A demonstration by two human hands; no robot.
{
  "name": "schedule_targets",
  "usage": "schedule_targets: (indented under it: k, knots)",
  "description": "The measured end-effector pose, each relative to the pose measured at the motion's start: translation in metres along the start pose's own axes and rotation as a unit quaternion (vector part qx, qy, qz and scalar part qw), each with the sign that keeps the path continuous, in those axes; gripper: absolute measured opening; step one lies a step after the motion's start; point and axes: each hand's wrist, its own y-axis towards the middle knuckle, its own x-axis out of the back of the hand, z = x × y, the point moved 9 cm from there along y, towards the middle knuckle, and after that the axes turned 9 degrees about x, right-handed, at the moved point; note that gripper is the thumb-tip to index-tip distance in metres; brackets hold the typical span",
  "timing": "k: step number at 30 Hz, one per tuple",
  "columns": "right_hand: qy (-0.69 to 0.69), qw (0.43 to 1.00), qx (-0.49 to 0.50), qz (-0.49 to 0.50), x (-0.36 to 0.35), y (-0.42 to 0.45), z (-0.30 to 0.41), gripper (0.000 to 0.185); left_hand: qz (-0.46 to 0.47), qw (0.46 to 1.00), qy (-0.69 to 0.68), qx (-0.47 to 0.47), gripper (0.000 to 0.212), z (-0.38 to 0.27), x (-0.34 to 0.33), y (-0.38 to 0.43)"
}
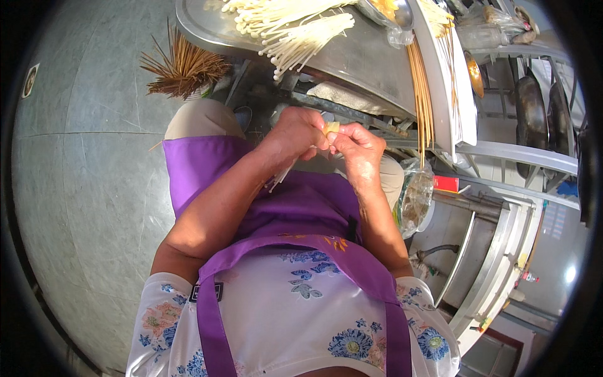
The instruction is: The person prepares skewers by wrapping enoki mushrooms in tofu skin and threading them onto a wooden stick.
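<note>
My left hand (299, 133) and my right hand (362, 150) meet above my lap, over the edge of a purple apron. Between their fingertips they pinch a small pale yellow strip (331, 127), whose material I cannot tell. Thin white enoki mushroom stems (281, 176) hang below my left hand, partly hidden by it. Ahead, more enoki mushrooms (306, 40) lie spread on a steel tray (372, 70), some reaching over its near edge. A metal bowl (403, 14) with yellow pieces stands at the tray's far right.
Wooden skewers (421, 99) lie along a white container (443, 85) on the right. A bundle of brown skewers (188, 66) stands at the left on the grey tiled floor (103, 179). A plastic-lined bin (417, 200) is by my right knee; dark pans (532, 113) hang farther right.
</note>
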Motion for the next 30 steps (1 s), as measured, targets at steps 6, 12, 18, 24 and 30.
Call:
schedule_targets:
  k: [6, 12, 18, 24, 30]
  knots:
    - [0.043, 0.997, -0.045, -0.045, 0.004, -0.001, -0.011, 0.002, -0.074, 0.988, 0.100, -0.089, 0.007, -0.013, 0.003, -0.007]
    - [0.121, 0.984, -0.087, -0.095, 0.006, -0.002, -0.020, 0.008, -0.131, 0.900, 0.268, -0.317, 0.004, -0.043, -0.011, -0.035]
    - [0.120, 0.983, -0.079, -0.111, 0.008, 0.000, -0.017, 0.021, -0.117, 0.858, 0.299, -0.400, 0.004, -0.047, -0.023, -0.043]
    - [0.089, 0.985, -0.110, -0.095, 0.011, -0.001, -0.020, 0.024, -0.095, 0.846, 0.324, -0.413, 0.005, -0.046, -0.027, -0.043]
    - [0.110, 0.984, -0.136, 0.016, 0.006, 0.001, -0.023, 0.016, -0.026, 0.979, 0.146, -0.141, 0.003, -0.025, -0.012, -0.020]
